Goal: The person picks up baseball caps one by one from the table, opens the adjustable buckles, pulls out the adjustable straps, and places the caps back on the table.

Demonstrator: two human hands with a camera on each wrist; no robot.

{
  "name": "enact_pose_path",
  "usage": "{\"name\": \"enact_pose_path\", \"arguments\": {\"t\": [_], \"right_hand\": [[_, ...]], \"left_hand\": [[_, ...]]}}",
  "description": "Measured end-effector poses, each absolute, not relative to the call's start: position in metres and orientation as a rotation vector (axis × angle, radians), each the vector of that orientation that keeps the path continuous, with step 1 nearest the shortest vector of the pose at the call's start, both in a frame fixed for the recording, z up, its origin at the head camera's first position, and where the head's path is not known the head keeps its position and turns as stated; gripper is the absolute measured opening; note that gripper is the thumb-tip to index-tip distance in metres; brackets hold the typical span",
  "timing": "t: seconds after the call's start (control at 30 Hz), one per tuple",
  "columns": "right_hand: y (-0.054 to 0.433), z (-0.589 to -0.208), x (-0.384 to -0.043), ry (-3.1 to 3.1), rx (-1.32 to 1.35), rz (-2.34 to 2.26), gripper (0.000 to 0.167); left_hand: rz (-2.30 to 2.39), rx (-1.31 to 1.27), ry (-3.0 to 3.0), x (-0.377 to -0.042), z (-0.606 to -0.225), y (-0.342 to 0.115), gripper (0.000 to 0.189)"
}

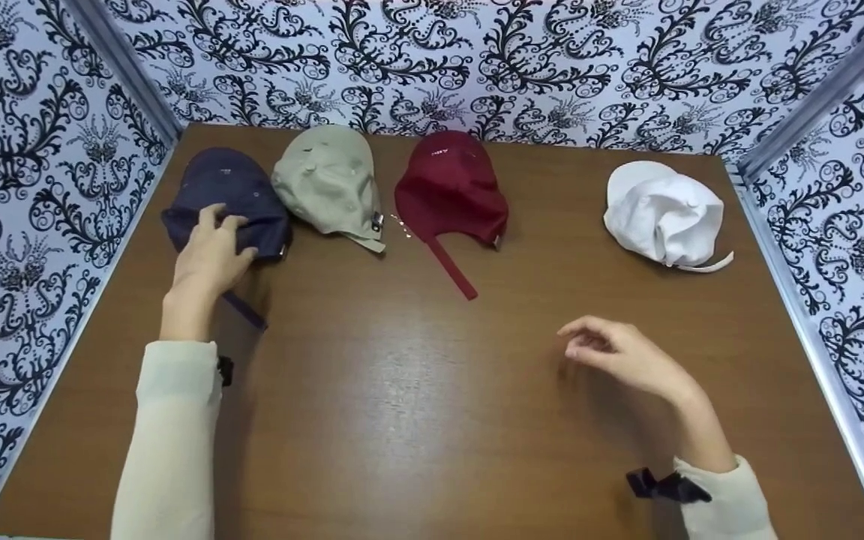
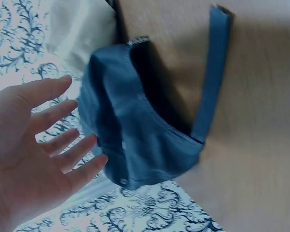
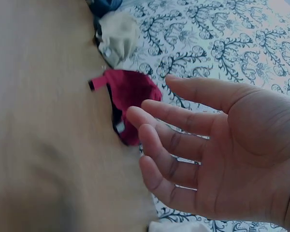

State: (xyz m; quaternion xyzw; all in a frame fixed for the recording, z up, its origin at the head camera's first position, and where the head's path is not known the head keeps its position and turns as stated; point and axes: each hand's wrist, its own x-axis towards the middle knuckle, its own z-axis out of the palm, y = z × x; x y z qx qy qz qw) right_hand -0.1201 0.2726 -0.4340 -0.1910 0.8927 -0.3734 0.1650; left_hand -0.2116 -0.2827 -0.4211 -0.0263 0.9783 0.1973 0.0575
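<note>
A navy baseball cap (image 1: 226,187) lies at the far left of the table, its loose strap trailing toward the front. My left hand (image 1: 212,251) is over the back part of this cap, fingers spread and relaxed; in the left wrist view the palm shows nothing held. Beside it sits a sage green cap (image 1: 331,180), then a dark red cap (image 1: 453,184) with its strap hanging down. At the right is a crumpled white cap (image 1: 664,214). Lower down, my right hand (image 1: 627,356) hovers above the table with loosely bent fingers, holding nothing.
The brown wooden table (image 1: 402,420) is enclosed at the back and sides by walls (image 1: 432,67) with a black-and-white scroll pattern. Metal strips run along the corners and side edges. A black band (image 1: 668,486) is around the right wrist.
</note>
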Motion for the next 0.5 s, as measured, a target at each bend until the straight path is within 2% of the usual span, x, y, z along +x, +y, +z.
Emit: {"name": "enact_pose_path", "arguments": {"t": [0.2,0.5], "right_hand": [[0.290,-0.417,-0.148,2.767,-0.432,-1.017,0.024],[0.324,-0.391,-0.197,3.082,-0.250,-0.828,0.027]], "left_hand": [[0.585,0.025,2.969,-0.205,-0.413,-0.259,0.047],[0.556,0.156,2.973,-0.190,-0.417,-0.227,0.043]]}}
